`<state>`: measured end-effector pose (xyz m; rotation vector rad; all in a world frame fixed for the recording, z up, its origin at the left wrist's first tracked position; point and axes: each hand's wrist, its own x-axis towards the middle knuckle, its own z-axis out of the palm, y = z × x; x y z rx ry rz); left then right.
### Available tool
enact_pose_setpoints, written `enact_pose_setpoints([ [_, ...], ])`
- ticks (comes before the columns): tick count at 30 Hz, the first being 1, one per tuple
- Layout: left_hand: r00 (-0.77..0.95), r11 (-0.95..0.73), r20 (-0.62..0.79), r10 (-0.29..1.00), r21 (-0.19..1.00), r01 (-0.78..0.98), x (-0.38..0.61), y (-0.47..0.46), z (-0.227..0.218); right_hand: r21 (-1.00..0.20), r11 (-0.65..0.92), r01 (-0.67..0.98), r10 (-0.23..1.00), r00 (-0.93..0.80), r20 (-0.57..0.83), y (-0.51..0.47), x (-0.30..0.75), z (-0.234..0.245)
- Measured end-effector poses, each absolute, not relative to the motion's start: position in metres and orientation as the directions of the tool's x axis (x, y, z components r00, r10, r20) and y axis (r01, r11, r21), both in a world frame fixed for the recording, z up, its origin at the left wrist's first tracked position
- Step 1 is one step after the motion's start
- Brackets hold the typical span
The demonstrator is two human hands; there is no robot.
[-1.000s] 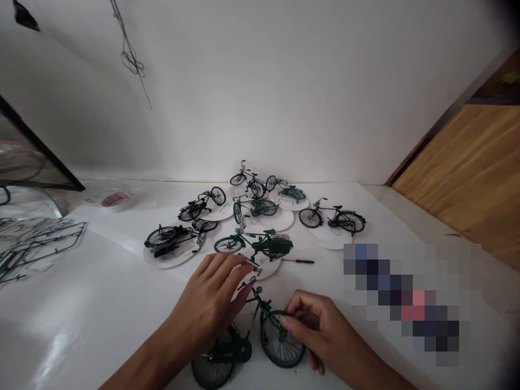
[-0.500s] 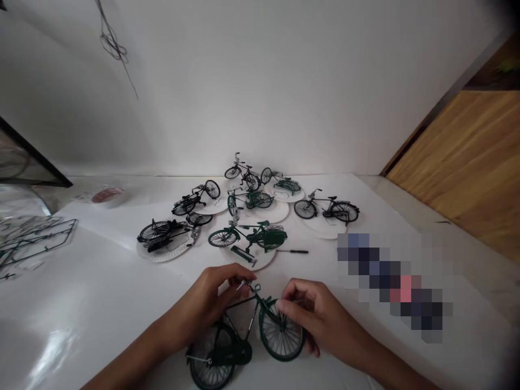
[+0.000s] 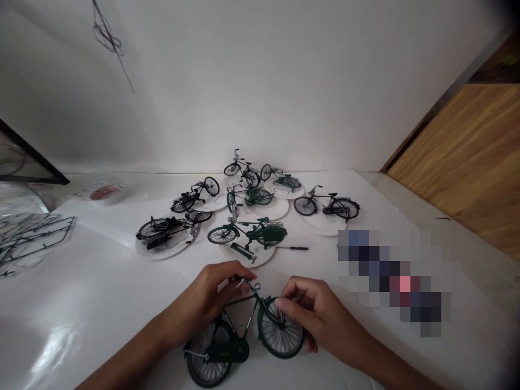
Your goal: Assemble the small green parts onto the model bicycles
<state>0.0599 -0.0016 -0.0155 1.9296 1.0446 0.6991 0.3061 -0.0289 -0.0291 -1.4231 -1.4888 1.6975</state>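
Observation:
A dark green model bicycle (image 3: pixel 227 351) stands upright on the white table right in front of me, its front wheel to the right. My left hand (image 3: pixel 221 284) is closed around the handlebar area, its fingertips partly hidden behind the bars. At the front wheel, my right hand (image 3: pixel 304 309) pinches the rim and tyre near the fender between thumb and fingers. No seat shows on the frame; my left hand covers that part. Just beyond, a green model bicycle with a box at its rear (image 3: pixel 247 233) is on a paper plate (image 3: pixel 263 259).
More model bicycles stand or lie on plates behind, including a black one (image 3: pixel 327 206) and another lying at left (image 3: pixel 160 230). A thin screwdriver (image 3: pixel 298 248) lies beside the nearest plate. Dark part frames (image 3: pixel 36 238) sit at far left, and a bowl (image 3: pixel 106 196) at back left. A blurred patch covers the right.
The bicycle has shifted very slightly left and up in view, with both hands keeping their places on it. The whole scene has moved up a little.

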Motion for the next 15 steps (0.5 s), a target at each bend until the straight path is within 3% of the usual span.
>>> enact_pose_setpoints([
  [15,0.499,-0.324,0.096,0.862,0.859,0.396,0.0593,0.0018,-0.0179,-0.914,-0.271,0.302,0.884,-0.297,-0.360,-0.0296,0.3038,-0.0271],
])
